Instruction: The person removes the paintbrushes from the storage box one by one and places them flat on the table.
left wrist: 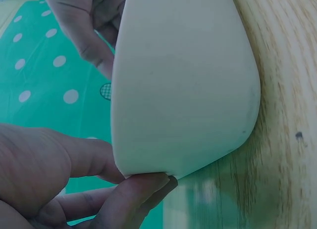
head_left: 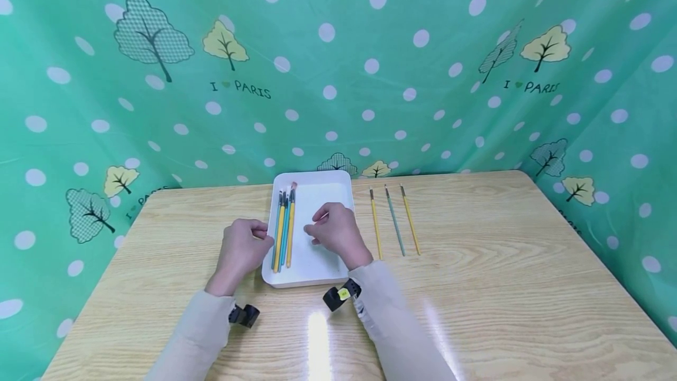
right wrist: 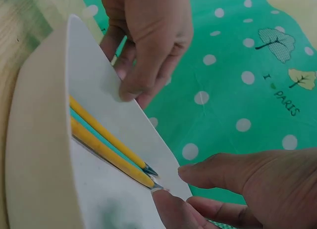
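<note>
Okay, white tray (head_left: 324, 188) sits mid-table, its far end just short of the green polka-dot cloth (head_left: 338, 63) behind. Left hand (head_left: 244, 251) pinches the tray's left rim, thumb and fingertips brought together on it. Right hand (head_left: 339, 233) is over the tray's right half, empty, fingers loosely bent, with a gap between thumb and index; it hides part of the right rim.

Tray brushes (head_left: 290, 234), yellow and teal, lie side by side along the left wall, bristles to the far end, between the two hands. In the right wrist view the fingertips overlap the brush tips; can't tell if they touch.

Right of the tray on the wooden table (head_left: 502, 287): three loose brushes (head_left: 395, 220), yellow, teal, yellow, spaced apart. Near end of the leftmost is just beside the right sleeve (head_left: 388, 310), so that arm crowds the near-side access. Wrist cameras (head_left: 245, 316) hang below both wrists.
</note>
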Demonstrator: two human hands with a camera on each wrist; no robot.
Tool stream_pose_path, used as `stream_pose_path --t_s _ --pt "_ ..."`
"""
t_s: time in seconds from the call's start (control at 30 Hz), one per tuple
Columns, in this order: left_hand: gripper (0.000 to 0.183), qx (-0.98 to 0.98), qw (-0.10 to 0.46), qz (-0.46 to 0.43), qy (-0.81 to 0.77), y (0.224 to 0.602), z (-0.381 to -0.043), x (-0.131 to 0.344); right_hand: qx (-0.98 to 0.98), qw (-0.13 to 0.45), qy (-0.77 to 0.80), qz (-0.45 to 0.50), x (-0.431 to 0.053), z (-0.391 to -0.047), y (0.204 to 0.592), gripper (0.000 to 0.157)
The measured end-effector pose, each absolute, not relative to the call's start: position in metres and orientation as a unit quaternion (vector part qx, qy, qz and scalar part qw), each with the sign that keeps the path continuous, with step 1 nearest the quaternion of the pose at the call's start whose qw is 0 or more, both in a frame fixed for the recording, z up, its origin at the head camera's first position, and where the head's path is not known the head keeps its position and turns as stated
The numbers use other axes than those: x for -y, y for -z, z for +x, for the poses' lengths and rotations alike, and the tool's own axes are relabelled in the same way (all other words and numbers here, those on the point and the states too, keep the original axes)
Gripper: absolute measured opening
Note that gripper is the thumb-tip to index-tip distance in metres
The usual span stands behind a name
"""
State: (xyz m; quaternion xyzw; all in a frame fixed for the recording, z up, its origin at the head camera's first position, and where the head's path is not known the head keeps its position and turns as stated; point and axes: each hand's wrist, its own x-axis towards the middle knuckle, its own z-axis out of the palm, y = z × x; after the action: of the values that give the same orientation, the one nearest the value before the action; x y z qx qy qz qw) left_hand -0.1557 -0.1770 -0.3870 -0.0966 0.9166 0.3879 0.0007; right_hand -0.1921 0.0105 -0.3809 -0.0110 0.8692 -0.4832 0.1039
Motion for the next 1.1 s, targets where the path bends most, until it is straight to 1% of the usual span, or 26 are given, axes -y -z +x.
stream_pose_path --t_s 0.43,0.73,0.97,1.1 --pt "0.031 -0.917 0.016 -0.098 -0.386 0.386 -0.158 0.178 -0.883 0.110 0.455 -0.023 0.015 -0.183 0.388 0.023" --pt "0.030 -0.918 0.011 -0.096 -0.385 0.387 -0.156 0.179 -0.892 0.100 0.440 -0.033 0.028 -0.180 0.396 0.024" --pt "0.030 -0.918 0.010 -0.100 -0.384 0.387 -0.157 0.178 -0.893 0.106 0.436 -0.029 0.036 -0.180 0.403 0.022" --pt "0.029 -0.918 0.003 -0.094 -0.386 0.388 -0.157 0.179 -0.897 0.096 0.430 -0.037 0.038 -0.179 0.407 0.020"
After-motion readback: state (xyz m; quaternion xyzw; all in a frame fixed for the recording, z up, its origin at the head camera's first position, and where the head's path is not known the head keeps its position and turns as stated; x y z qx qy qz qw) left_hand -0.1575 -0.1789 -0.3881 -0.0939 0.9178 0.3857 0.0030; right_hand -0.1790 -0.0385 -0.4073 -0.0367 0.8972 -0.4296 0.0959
